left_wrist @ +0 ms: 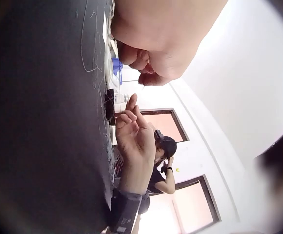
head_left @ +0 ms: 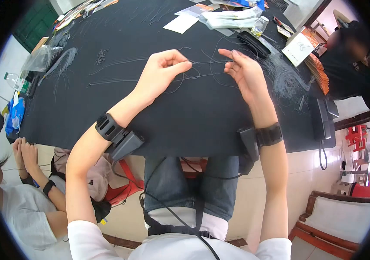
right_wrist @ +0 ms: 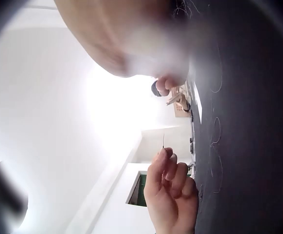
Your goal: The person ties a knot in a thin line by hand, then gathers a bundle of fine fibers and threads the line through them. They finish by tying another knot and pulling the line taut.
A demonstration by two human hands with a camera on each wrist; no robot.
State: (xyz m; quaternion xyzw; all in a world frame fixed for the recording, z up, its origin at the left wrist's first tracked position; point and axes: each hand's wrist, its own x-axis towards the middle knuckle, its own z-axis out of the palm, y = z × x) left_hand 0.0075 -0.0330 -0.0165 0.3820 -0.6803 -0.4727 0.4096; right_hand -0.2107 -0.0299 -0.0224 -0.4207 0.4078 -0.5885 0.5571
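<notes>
My left hand [head_left: 161, 71] is raised over the black table, thumb and index fingertip pinched together. From that pinch a fine thin line [right_wrist: 163, 140] sticks out in the right wrist view. Facing it, a short gap to the right, is my right hand [head_left: 250, 76], its index finger extended and the other fingers lightly bent. Loose loops of fine line [head_left: 211, 73] cross the area between the hands, close to the right fingertips. In the left wrist view, the right hand [left_wrist: 136, 141] shows the same loose finger pose.
A tangled bundle of line [head_left: 286, 78] lies right of my right hand, another bundle [head_left: 61, 63] far left. Long strands [head_left: 115, 81] stretch across the black table [head_left: 193, 121]. White packets [head_left: 230, 19] and a small jar [head_left: 260, 25] stand at the back. People sit at both sides.
</notes>
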